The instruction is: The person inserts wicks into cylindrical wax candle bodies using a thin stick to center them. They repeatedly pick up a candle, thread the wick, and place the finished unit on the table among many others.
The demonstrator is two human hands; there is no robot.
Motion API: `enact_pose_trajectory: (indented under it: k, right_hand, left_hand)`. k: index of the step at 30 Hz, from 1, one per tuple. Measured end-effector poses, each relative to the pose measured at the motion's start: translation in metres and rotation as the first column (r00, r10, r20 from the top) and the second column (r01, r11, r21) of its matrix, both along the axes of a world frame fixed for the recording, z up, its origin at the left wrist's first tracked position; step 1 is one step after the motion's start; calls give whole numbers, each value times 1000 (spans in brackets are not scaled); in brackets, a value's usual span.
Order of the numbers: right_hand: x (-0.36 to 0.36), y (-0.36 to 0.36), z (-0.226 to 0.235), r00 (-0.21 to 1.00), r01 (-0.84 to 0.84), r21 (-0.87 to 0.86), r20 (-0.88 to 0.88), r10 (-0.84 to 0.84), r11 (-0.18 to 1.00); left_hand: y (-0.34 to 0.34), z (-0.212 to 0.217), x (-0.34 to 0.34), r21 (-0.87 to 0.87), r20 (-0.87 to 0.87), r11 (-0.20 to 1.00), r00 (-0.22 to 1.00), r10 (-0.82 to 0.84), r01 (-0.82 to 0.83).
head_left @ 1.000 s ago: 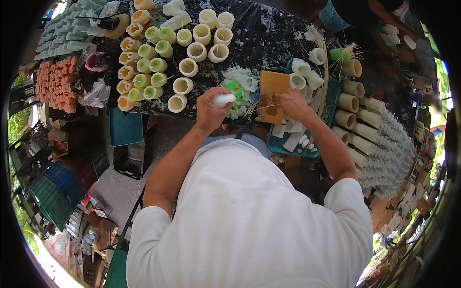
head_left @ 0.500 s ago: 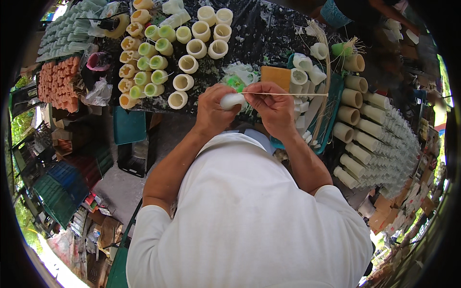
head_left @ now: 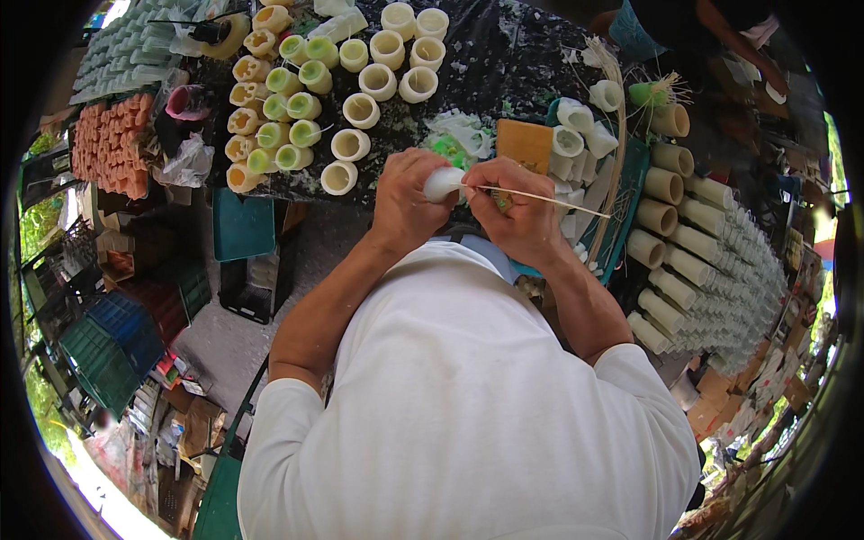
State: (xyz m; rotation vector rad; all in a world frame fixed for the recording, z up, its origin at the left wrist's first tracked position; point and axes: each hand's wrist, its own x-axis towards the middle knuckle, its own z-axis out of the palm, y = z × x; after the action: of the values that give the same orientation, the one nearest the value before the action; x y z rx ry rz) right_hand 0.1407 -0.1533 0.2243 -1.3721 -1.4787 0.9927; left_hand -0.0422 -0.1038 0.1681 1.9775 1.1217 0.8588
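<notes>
My left hand [head_left: 405,200] is wrapped round a small rounded white wax candle [head_left: 442,184], held just in front of the table edge. A long, thin, pale wick [head_left: 567,203] is pinched in my right hand [head_left: 515,209], its near end meeting the candle's right side. The wick's free end sticks out to the right and slants a little downward. Whether its tip is inside the wax is hidden by my fingers. Just beyond my hands lie white and green wax scraps [head_left: 457,142].
Rows of hollow cream wax cups [head_left: 361,111] and green-lined ones [head_left: 303,106] fill the table's left. To the right are a brown block [head_left: 525,146], a teal tray [head_left: 637,171] with white cups, and stacked tan cylinders [head_left: 663,186]. A person's arm [head_left: 742,45] shows at far right.
The wick has tilted, its free end now lower than before. My right hand has turned and moved slightly down and right; the left still holds the candle.
</notes>
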Motion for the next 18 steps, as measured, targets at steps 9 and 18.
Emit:
enact_pose_trajectory:
  k: [9,18]
  right_hand:
    - [-5,9,3,976,-65,11,209,62,998]
    - [14,16,1,998,-57,-428,-12,57,902]
  left_hand:
    - [-4,-3,-5,58,22,997,999,45,-46]
    - [6,14,-16,-241,109,969,993,-34,60]
